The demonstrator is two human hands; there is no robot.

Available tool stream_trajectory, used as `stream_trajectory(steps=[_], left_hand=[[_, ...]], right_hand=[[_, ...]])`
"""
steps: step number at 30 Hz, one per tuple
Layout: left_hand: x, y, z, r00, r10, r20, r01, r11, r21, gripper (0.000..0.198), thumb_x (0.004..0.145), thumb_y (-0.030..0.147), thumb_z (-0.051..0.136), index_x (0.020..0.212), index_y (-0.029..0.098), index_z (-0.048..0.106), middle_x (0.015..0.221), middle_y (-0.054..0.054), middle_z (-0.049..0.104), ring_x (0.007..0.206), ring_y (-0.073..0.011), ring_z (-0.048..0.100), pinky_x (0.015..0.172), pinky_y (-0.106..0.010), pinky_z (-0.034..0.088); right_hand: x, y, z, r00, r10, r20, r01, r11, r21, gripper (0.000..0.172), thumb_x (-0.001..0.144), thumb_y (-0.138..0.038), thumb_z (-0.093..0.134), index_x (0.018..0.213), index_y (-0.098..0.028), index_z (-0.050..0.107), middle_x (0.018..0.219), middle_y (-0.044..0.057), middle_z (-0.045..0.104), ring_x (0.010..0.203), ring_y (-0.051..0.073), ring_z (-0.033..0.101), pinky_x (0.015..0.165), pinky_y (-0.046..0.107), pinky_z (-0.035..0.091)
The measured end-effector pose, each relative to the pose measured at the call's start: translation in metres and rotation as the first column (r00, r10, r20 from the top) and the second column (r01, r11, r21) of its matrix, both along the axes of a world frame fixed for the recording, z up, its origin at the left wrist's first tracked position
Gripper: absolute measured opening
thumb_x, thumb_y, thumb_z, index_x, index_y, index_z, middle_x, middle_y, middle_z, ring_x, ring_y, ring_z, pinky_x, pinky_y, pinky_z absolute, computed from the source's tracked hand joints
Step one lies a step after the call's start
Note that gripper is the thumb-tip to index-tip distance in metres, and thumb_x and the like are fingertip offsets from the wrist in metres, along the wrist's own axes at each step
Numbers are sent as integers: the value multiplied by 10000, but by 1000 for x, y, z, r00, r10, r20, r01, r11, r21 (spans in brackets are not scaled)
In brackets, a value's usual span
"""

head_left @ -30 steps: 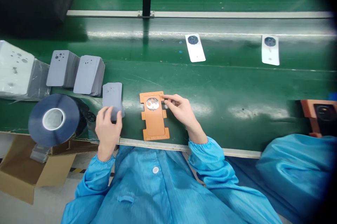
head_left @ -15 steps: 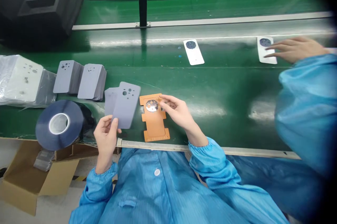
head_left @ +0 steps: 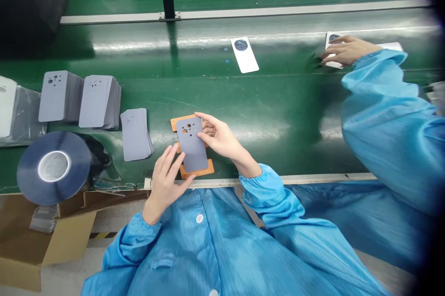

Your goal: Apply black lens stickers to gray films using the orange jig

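Note:
A grey plate [head_left: 191, 144] with small holes lies on the orange jig [head_left: 196, 171] at the near edge of the green belt [head_left: 264, 106]. My left hand [head_left: 166, 181] touches the plate's lower left edge with fingers stretched out. My right hand [head_left: 217, 135] rests its fingertips on the plate's right edge, fingers loosely spread. Left of the jig sits a stack of the same grey plates [head_left: 135, 133].
Two more stacks of grey plates [head_left: 80, 100] stand further left, with a dark tape roll [head_left: 54, 166] over a cardboard box [head_left: 38, 240]. A white plate [head_left: 244, 54] lies on the far belt. A co-worker's hand [head_left: 344, 49] in a blue sleeve reaches onto another white plate at right.
My left hand carried the grey plate from the stack over to the orange jig and laid it there; my right hand moved onto its edge. The co-worker's arm reached further in.

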State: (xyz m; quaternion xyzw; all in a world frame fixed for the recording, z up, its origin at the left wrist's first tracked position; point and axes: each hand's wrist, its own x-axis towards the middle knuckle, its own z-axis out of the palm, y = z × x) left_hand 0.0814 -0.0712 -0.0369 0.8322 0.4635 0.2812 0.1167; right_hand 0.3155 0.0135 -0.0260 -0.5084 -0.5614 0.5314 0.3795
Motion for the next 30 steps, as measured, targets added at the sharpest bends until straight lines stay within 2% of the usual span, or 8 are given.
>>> stream_trajectory(steps=[2, 4, 7, 9, 14, 18, 23, 30], left_hand=[[-2, 0, -3, 984, -134, -121, 132, 991, -29, 704, 963, 409, 703, 1584, 201, 444, 1637, -215, 454, 1565, -378, 372, 1218, -586, 388], [-2, -1, -7, 960, -203, -195, 195, 979, -63, 652, 997, 378, 657, 1586, 199, 445, 1648, -201, 440, 1577, -368, 349, 1239, -597, 348], [-2, -2, -13, 944, -231, -234, 220, 973, -73, 553, 1024, 299, 614, 1550, 188, 487, 1627, -180, 476, 1563, -347, 383, 1245, -589, 335], [-2, -2, -15, 944, -225, -240, 215, 974, -65, 520, 1024, 295, 614, 1522, 176, 516, 1616, -181, 491, 1556, -349, 396, 1245, -595, 332], [-2, -2, -14, 952, -212, -220, 206, 977, -51, 496, 1021, 316, 626, 1494, 185, 551, 1583, -181, 531, 1542, -354, 420, 1239, -609, 338], [-2, -3, -16, 956, -208, -207, 202, 978, -48, 492, 1018, 329, 632, 1487, 196, 561, 1569, -180, 548, 1532, -348, 437, 1249, -611, 323], [-2, -3, -21, 964, -195, -180, 193, 981, -26, 492, 1008, 290, 639, 1483, 179, 570, 1554, -177, 566, 1524, -355, 447, 1244, -615, 332], [-1, -4, -24, 968, -193, -159, 192, 981, -20, 450, 1002, 272, 643, 1437, 163, 612, 1527, -171, 597, 1499, -357, 482, 1252, -607, 322]], right_hand=[[1, -2, -3, 993, -2, 114, -8, 996, 84, 600, 923, -226, 586, 1519, -244, 515, 1109, 74, 700, 861, 197, 666, 849, 411, 613], [3, -3, -6, 960, -50, 277, -14, 975, 223, 570, 915, -213, 600, 1482, -250, 551, 1270, 115, 665, 1108, 260, 656, 1019, 496, 562], [4, -2, -11, 862, -112, 495, -74, 937, 340, 551, 912, -238, 619, 1461, -231, 570, 1558, 175, 475, 1459, 347, 444, 1188, 599, 412], [4, -1, -15, 812, -93, 577, -126, 936, 329, 575, 926, -268, 608, 1492, -195, 540, 1661, 205, 341, 1554, 373, 319, 1226, 638, 343], [1, -3, -22, 748, -37, 663, -179, 950, 256, 659, 977, -311, 538, 1614, -213, 398, 1742, 194, 219, 1612, 389, 221, 1227, 726, 258], [-9, -11, -15, 695, -22, 719, -240, 936, 260, 667, 1016, -216, 421, 1671, -208, 296, 1761, 176, 193, 1632, 345, 199, 1245, 705, 246], [-27, -26, -8, 588, 49, 807, -404, 883, 241, 562, 1084, -284, 379, 1636, -179, 395, 1741, 167, 261, 1616, 339, 257, 1258, 651, 275], [-32, -28, -9, 501, 34, 865, -432, 876, 215, 542, 1099, -420, 442, 1588, -189, 480, 1726, 176, 293, 1613, 371, 254, 1261, 697, 207]])
